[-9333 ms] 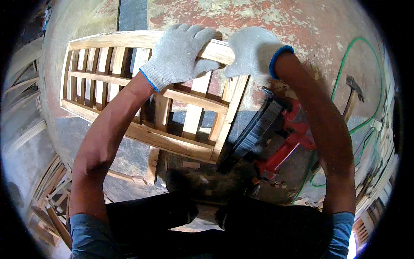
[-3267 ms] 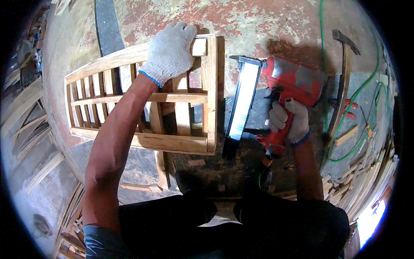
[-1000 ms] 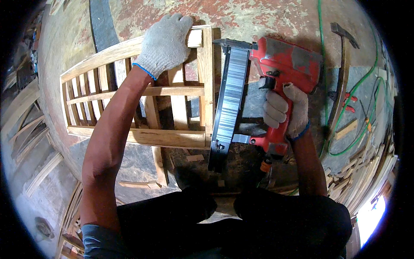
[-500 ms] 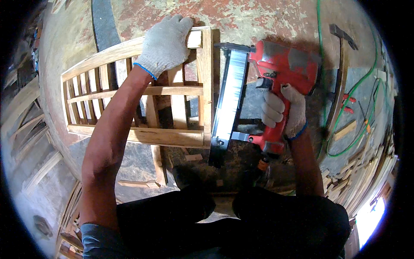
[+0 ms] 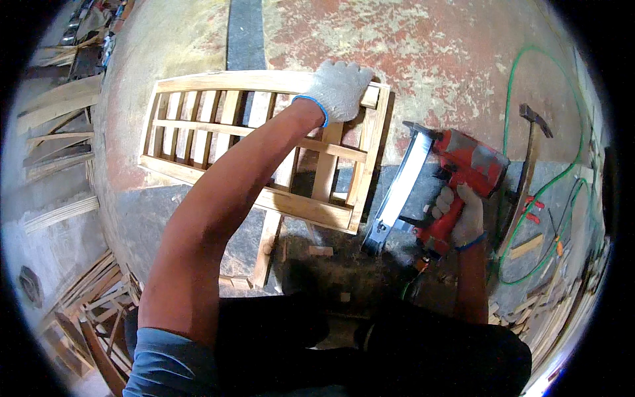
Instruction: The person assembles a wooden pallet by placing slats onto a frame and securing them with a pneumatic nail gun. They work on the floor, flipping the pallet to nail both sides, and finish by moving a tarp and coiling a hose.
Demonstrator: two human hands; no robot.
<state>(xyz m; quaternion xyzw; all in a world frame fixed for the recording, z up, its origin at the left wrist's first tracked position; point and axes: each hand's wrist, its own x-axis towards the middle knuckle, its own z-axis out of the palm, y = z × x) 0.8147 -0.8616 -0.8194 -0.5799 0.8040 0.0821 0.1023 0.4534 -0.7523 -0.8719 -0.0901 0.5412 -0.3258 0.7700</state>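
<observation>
My left hand [image 5: 338, 91], in a pale knitted glove with a blue cuff edge, is wrapped over the far rail of a slatted wooden frame [image 5: 311, 208], close to its right corner. The frame lies on the floor, with crosswise slats and a middle rail. To its right, my gloved right hand [image 5: 468, 215] grips the handle of a scuffed red nail gun [image 5: 473, 159]. The gun's long silver magazine [image 5: 399, 188] faces the frame's right end, and a gap shows between the gun's nose and the frame. My left fingertips are partly hidden behind the rail.
A hammer [image 5: 529, 155] lies at the right beside a green hose [image 5: 569, 173] and a red-handled tool [image 5: 531, 210]. Wood strips are piled at the lower right and lower left [image 5: 83, 284]. A loose wooden piece [image 5: 267, 248] pokes out from under the frame's near side.
The whole view has shifted, so frame, tools and floor appear farther right or lower. The nail gun's nose now sits slightly farther from the frame's corner. Both hands keep their holds.
</observation>
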